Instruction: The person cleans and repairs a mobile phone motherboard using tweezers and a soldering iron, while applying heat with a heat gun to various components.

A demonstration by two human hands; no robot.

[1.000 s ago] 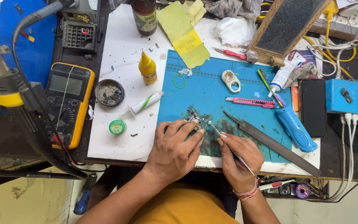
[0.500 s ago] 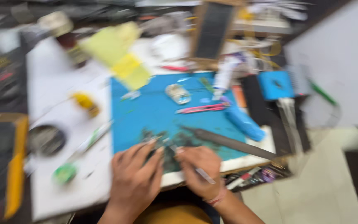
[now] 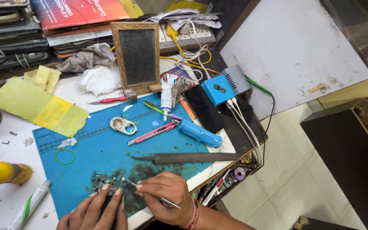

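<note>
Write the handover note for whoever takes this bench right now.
Left hand: fingers pressed on the small circuit board, pinning it to the blue work mat.
Right hand: holds tweezers, tip at the board's right edge.
Nearby on the mat: metal file, pink utility knife, blue-handled tool.
Done: board laid out and steadied.
Left: the tweezer work on the board; how far along, cannot tell.

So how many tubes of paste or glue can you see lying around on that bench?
2. A white tube with a blue band stands against the wooden frame; a white tube with a green stripe lies at the bottom left, near the yellow bottle. Clutter may hide more.
</note>
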